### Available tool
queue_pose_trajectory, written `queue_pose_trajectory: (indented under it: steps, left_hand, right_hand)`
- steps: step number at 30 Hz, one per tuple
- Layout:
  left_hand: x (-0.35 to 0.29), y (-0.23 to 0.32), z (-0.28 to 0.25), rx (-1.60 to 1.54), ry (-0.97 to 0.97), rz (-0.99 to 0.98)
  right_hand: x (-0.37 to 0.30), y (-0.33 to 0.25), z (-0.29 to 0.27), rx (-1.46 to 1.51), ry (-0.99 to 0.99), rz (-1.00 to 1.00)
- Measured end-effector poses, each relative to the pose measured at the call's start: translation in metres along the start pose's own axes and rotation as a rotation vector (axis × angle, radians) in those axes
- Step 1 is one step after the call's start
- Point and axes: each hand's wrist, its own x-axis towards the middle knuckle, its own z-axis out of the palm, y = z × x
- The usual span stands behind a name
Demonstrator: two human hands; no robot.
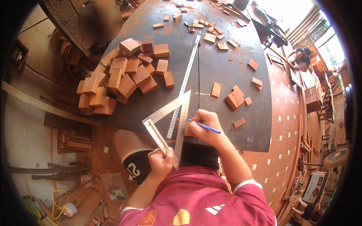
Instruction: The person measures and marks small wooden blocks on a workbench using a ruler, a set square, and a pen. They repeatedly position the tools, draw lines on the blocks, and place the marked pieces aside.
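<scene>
My left hand (161, 162) is closed round the thick edge of a metal triangle square (155, 136), which is raised at a slant near the table's front edge. My right hand (206, 124) grips a blue pen (209, 129), its tip close to the long edge of the square. Below that hand, partly covered, a small wooden block (189, 130) shows at the table edge. Beneath the square a long steel ruler (188, 73) lies on the dark table (233, 64), running away from me.
A heap of reddish wooden blocks (132, 67) covers the table's left side. Loose blocks (235, 98) lie to the right, with several smaller pieces (209, 37) at the far end. One person (301, 58) is off at the far right. A round fan (335, 158) stands lower right.
</scene>
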Motion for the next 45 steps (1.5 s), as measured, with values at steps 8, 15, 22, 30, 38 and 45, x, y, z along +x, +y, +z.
queue_pose_trajectory:
  steps: [8,15,22,30,38,45]
  left_hand:
    - [0.000,-0.002,-0.001,0.034,-0.010,0.024]
    - [-0.009,-0.019,-0.002,-0.060,0.018,-0.022]
    - [-0.005,-0.009,-0.010,-0.119,0.116,-0.088]
    - [-0.009,-0.003,-0.004,-0.133,-0.014,-0.036]
    - [-0.006,-0.003,0.013,-0.110,-0.038,0.044]
    - [-0.007,-0.004,0.016,-0.079,-0.028,0.062]
  right_hand:
    - [-0.032,-0.018,0.002,-0.059,-0.249,0.002]
    - [-0.055,-0.021,-0.007,0.001,-0.141,-0.045]
    - [-0.051,-0.007,-0.018,0.020,-0.020,-0.050]
    - [-0.044,0.009,-0.016,0.113,0.123,-0.028]
    - [-0.029,0.016,-0.017,0.061,0.158,-0.059]
    - [-0.021,0.015,-0.013,0.037,0.151,-0.049]
